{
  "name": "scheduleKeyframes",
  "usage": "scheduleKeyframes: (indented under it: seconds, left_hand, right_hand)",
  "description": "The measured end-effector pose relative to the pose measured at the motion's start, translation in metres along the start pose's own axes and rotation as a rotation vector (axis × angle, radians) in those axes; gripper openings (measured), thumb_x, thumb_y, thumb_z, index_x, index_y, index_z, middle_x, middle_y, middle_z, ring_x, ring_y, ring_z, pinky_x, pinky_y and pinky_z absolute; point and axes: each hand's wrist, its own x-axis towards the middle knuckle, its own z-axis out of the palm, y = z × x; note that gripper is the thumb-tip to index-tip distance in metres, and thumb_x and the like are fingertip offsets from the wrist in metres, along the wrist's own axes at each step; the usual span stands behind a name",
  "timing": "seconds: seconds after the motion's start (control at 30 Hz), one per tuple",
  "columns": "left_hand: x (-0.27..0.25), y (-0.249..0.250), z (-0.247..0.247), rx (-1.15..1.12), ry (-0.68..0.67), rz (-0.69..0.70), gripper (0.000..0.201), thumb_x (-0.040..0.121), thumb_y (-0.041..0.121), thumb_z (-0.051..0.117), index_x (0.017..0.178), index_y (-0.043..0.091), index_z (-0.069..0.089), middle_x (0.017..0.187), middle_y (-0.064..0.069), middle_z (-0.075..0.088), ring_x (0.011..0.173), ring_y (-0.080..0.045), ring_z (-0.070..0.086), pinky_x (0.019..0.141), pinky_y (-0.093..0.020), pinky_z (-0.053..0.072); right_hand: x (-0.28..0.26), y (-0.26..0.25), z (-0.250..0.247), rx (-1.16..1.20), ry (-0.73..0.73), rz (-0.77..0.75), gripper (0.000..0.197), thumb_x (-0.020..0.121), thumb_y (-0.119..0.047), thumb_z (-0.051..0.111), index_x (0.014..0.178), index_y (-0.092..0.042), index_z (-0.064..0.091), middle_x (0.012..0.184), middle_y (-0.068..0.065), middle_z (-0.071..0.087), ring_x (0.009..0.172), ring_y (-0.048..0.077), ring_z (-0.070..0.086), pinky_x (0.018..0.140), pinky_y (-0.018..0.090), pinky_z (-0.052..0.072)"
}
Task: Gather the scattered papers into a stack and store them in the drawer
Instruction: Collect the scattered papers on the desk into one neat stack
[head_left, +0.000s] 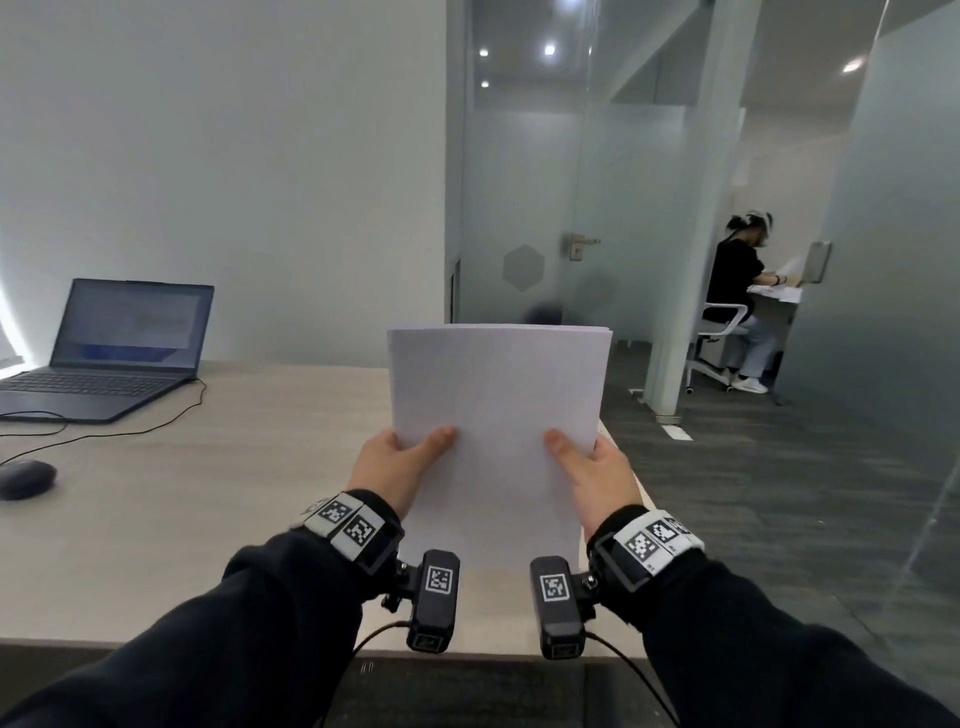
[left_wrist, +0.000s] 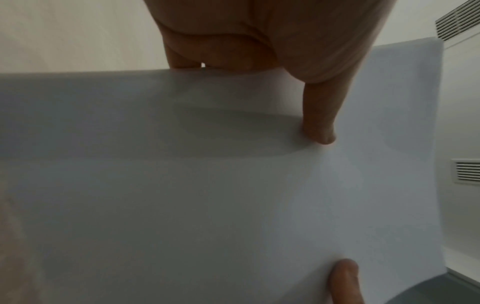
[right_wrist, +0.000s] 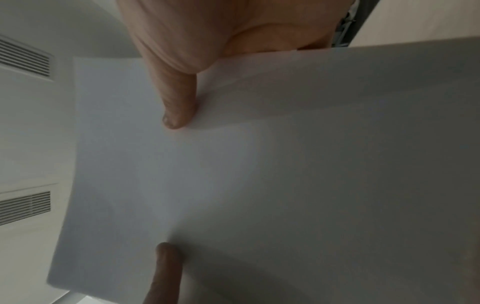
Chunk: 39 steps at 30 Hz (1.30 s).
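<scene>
A stack of white papers (head_left: 498, 410) stands upright above the desk (head_left: 218, 499), held by its two long edges. My left hand (head_left: 400, 462) grips the left edge, thumb on the front face and fingers behind. My right hand (head_left: 597, 470) grips the right edge the same way. In the left wrist view the papers (left_wrist: 207, 195) fill the frame, my left thumb (left_wrist: 322, 123) pressed on the sheet. The right wrist view shows the papers (right_wrist: 285, 174) with my right thumb (right_wrist: 176, 105) on them. No drawer is in view.
An open laptop (head_left: 109, 353) with a cable sits at the desk's far left, a dark mouse (head_left: 23, 478) in front of it. Glass partitions and a door (head_left: 530, 208) stand behind. A seated person (head_left: 737, 306) works at a far desk on the right.
</scene>
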Motion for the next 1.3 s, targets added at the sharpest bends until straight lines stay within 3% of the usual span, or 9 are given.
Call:
scheduleKeyframes:
  seconds: [0.2, 0.43, 0.53, 0.63, 0.83, 0.93, 1.03, 1.13, 1.3]
  left_hand:
    - [0.003, 0.011, -0.002, -0.055, -0.009, 0.068, 0.024, 0.078, 0.031, 0.081, 0.094, 0.014, 0.073, 0.084, 0.003, 0.078, 0.075, -0.014, 0.075, 0.061, -0.025, 0.055]
    - [-0.006, -0.022, -0.006, -0.035, -0.013, 0.002, 0.03, 0.075, 0.027, 0.083, 0.1, 0.015, 0.072, 0.091, 0.001, 0.078, 0.084, -0.018, 0.075, 0.081, -0.039, 0.059]
    - [-0.005, -0.016, -0.006, -0.071, -0.016, 0.02, 0.027, 0.077, 0.026, 0.082, 0.099, 0.016, 0.072, 0.091, 0.001, 0.078, 0.084, -0.019, 0.075, 0.078, -0.037, 0.059]
    - [-0.009, -0.019, -0.007, -0.071, -0.013, 0.051, 0.029, 0.078, 0.025, 0.08, 0.105, 0.019, 0.069, 0.094, 0.003, 0.077, 0.085, -0.014, 0.074, 0.075, -0.032, 0.057]
    - [-0.019, -0.035, -0.009, 0.02, -0.007, 0.032, 0.028, 0.081, 0.035, 0.072, 0.107, 0.027, 0.065, 0.104, 0.006, 0.074, 0.096, -0.014, 0.07, 0.087, -0.038, 0.055]
    - [-0.023, -0.031, -0.011, 0.026, 0.02, 0.056, 0.013, 0.088, 0.026, 0.069, 0.1, 0.025, 0.065, 0.099, 0.007, 0.073, 0.09, -0.013, 0.07, 0.08, -0.034, 0.055]
    - [-0.029, -0.035, -0.014, 0.01, -0.013, 0.048, 0.016, 0.085, 0.023, 0.072, 0.101, 0.022, 0.068, 0.095, 0.006, 0.076, 0.087, -0.011, 0.072, 0.074, -0.028, 0.053]
    - [-0.032, -0.045, -0.02, 0.034, -0.065, -0.021, 0.027, 0.072, 0.027, 0.073, 0.099, 0.022, 0.069, 0.098, 0.001, 0.077, 0.091, -0.016, 0.073, 0.081, -0.035, 0.056]
    - [-0.04, -0.045, -0.031, 0.048, -0.08, -0.018, 0.019, 0.087, 0.011, 0.069, 0.099, 0.025, 0.066, 0.1, 0.004, 0.075, 0.093, -0.017, 0.071, 0.086, -0.037, 0.055]
  right_hand:
    - [0.005, -0.014, 0.0, 0.05, -0.014, -0.032, 0.014, 0.089, -0.027, 0.072, 0.099, -0.018, 0.071, 0.096, 0.003, 0.08, 0.089, 0.022, 0.076, 0.083, 0.04, 0.06]
    - [-0.013, 0.02, -0.002, 0.048, -0.032, 0.073, 0.025, 0.088, -0.025, 0.074, 0.108, -0.01, 0.071, 0.1, 0.007, 0.079, 0.095, 0.03, 0.075, 0.085, 0.043, 0.059]
    - [-0.008, 0.014, -0.003, 0.024, -0.025, 0.061, 0.026, 0.087, -0.03, 0.075, 0.107, -0.013, 0.072, 0.1, 0.007, 0.079, 0.094, 0.029, 0.075, 0.09, 0.048, 0.058]
    - [-0.013, 0.01, -0.005, 0.041, -0.03, 0.03, 0.022, 0.09, -0.024, 0.072, 0.109, -0.014, 0.071, 0.102, 0.005, 0.079, 0.094, 0.024, 0.075, 0.088, 0.043, 0.059]
    - [-0.027, 0.028, -0.002, -0.068, 0.002, -0.009, 0.022, 0.089, -0.019, 0.072, 0.111, -0.019, 0.068, 0.104, -0.004, 0.078, 0.098, 0.013, 0.073, 0.093, 0.036, 0.056]
    - [-0.024, 0.027, -0.002, -0.084, 0.016, -0.004, 0.022, 0.089, -0.022, 0.072, 0.111, -0.017, 0.07, 0.103, -0.002, 0.078, 0.097, 0.016, 0.073, 0.094, 0.043, 0.056]
    - [-0.028, 0.027, -0.004, -0.094, 0.011, 0.023, 0.022, 0.09, -0.023, 0.071, 0.111, -0.017, 0.07, 0.102, 0.0, 0.078, 0.096, 0.018, 0.074, 0.093, 0.044, 0.057]
    - [-0.036, 0.03, -0.005, -0.097, -0.008, 0.053, 0.02, 0.09, -0.021, 0.07, 0.109, -0.017, 0.071, 0.101, -0.001, 0.079, 0.093, 0.016, 0.075, 0.09, 0.039, 0.058]
    - [-0.046, 0.019, 0.003, -0.069, -0.018, 0.037, 0.016, 0.091, -0.017, 0.07, 0.107, -0.016, 0.071, 0.098, 0.0, 0.079, 0.086, 0.014, 0.075, 0.074, 0.025, 0.057]
